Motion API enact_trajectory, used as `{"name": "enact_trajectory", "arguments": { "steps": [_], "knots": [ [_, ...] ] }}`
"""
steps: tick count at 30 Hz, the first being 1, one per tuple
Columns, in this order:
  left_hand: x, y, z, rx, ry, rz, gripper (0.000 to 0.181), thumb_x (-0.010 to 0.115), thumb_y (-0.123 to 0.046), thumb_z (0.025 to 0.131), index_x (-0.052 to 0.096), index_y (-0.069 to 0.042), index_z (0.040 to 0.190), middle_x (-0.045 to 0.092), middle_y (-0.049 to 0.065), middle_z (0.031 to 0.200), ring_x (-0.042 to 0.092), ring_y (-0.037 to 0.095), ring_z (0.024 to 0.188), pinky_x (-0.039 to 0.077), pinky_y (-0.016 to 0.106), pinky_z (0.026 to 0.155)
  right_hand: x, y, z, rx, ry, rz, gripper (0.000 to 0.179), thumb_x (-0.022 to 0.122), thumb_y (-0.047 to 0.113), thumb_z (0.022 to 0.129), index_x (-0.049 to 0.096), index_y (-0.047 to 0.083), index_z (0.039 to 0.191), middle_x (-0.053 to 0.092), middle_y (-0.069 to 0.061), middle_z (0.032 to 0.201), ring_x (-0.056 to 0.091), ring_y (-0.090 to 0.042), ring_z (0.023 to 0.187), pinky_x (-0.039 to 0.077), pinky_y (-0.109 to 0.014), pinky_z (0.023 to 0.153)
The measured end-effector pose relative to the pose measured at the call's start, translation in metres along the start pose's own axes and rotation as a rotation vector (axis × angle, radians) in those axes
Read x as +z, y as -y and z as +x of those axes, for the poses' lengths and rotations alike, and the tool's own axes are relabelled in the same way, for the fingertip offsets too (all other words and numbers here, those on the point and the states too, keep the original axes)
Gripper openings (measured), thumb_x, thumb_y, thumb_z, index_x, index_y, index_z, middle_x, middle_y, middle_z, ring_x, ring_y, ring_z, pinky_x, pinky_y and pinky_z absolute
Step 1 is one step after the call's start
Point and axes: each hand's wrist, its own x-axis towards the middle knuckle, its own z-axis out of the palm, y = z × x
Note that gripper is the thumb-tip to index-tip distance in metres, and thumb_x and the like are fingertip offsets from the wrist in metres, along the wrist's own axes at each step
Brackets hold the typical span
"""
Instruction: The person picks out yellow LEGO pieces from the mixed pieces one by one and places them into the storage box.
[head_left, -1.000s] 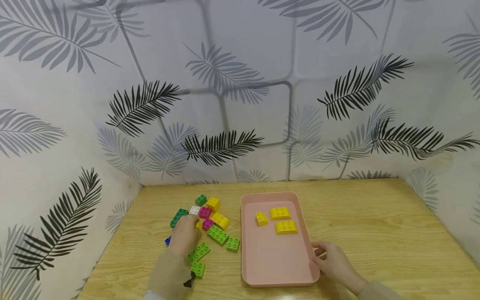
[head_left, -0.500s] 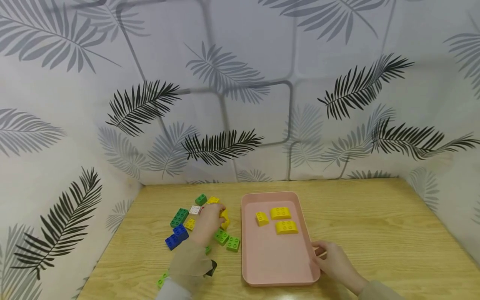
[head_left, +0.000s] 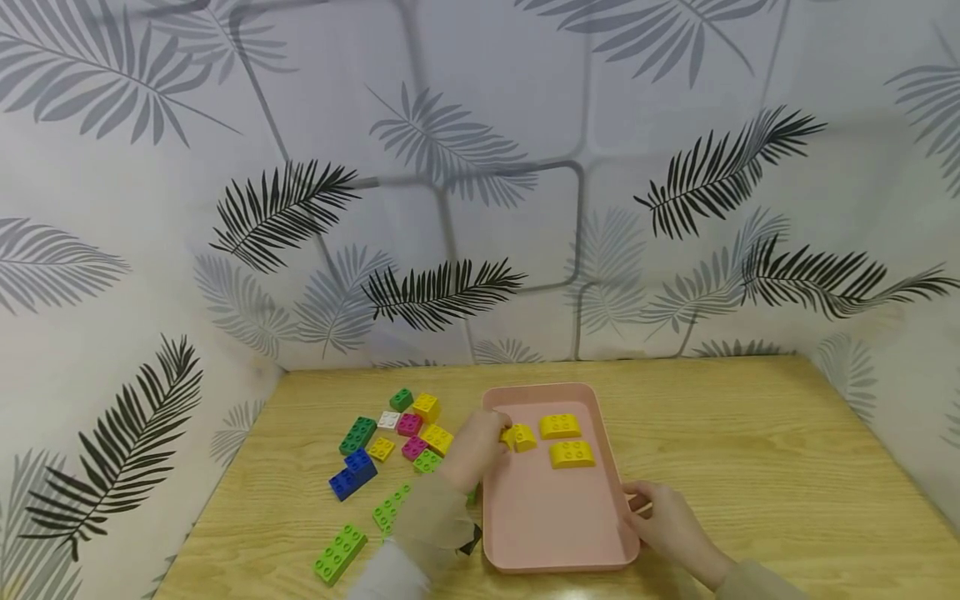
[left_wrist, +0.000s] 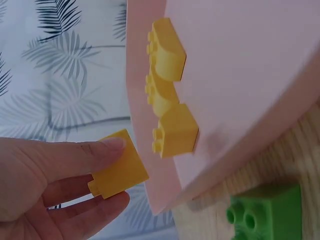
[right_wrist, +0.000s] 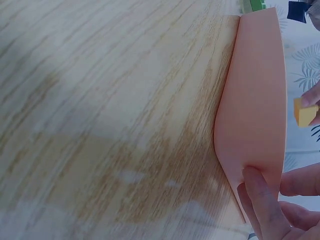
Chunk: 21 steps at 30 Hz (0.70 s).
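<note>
My left hand (head_left: 480,446) is over the left rim of a pink tray (head_left: 555,525). Between its thumb and fingers it pinches a yellow building block (left_wrist: 120,165), raised above the tray in the left wrist view. Three yellow blocks sit inside at the tray's far end: a small curved one (head_left: 524,437) and two longer arched ones, the back block (head_left: 559,426) and the front block (head_left: 572,454). At the tray's right side, my right hand (head_left: 667,521) grips the rim, with fingertips against the outer wall (right_wrist: 255,100) in the right wrist view.
Left of the tray lie loose blocks on the wooden table (head_left: 765,467): blue blocks (head_left: 352,475), a dark green block (head_left: 358,435), a white block (head_left: 388,421), magenta blocks (head_left: 409,424), yellow blocks (head_left: 437,438) and a lime block (head_left: 340,553). A patterned curtain (head_left: 480,208) stands behind.
My left hand has moved right from the block pile, taking a yellow block to over the tray's left rim. My right hand has stayed on the tray.
</note>
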Motion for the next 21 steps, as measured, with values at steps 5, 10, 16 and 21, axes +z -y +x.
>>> {"name": "enact_trajectory", "arguments": {
  "steps": [5, 10, 16, 21],
  "knots": [
    [0.011, -0.007, 0.003, -0.013, 0.058, 0.024, 0.026, 0.066, -0.003, 0.081, 0.066, -0.006, 0.107, 0.060, 0.005, 0.107, 0.056, 0.016, 0.093, 0.048, 0.033, 0.086, -0.001, 0.000, 0.000, -0.009, 0.001, -0.001, 0.034, 0.064, -0.008, 0.075, 0.057, -0.014, 0.108, 0.064, -0.011, 0.079, 0.063, -0.023, 0.069, 0.054, -0.030, 0.057],
    [0.020, -0.013, 0.005, -0.006, 0.129, -0.009, 0.024, 0.064, -0.004, 0.082, 0.063, -0.008, 0.106, 0.058, 0.002, 0.107, 0.052, 0.016, 0.097, 0.045, 0.034, 0.089, -0.001, 0.000, 0.000, -0.020, 0.000, 0.000, 0.033, 0.064, -0.007, 0.075, 0.057, -0.015, 0.107, 0.063, -0.011, 0.078, 0.063, -0.023, 0.068, 0.053, -0.029, 0.056],
    [0.027, -0.022, 0.011, 0.042, 0.172, 0.060, 0.020, 0.063, -0.002, 0.081, 0.064, -0.006, 0.101, 0.060, 0.003, 0.097, 0.051, 0.015, 0.088, 0.046, 0.029, 0.085, -0.001, 0.000, 0.001, 0.005, -0.015, -0.007, 0.033, 0.065, -0.007, 0.074, 0.059, -0.013, 0.106, 0.063, -0.010, 0.078, 0.063, -0.022, 0.068, 0.053, -0.029, 0.056],
    [0.036, -0.026, 0.017, 0.022, 0.205, 0.057, 0.018, 0.066, 0.001, 0.078, 0.067, -0.007, 0.095, 0.059, -0.001, 0.083, 0.048, 0.014, 0.074, 0.045, 0.025, 0.072, -0.001, 0.001, 0.001, 0.004, -0.008, -0.011, 0.033, 0.065, -0.007, 0.075, 0.059, -0.014, 0.106, 0.063, -0.010, 0.079, 0.063, -0.022, 0.068, 0.053, -0.030, 0.057]
  ]
}}
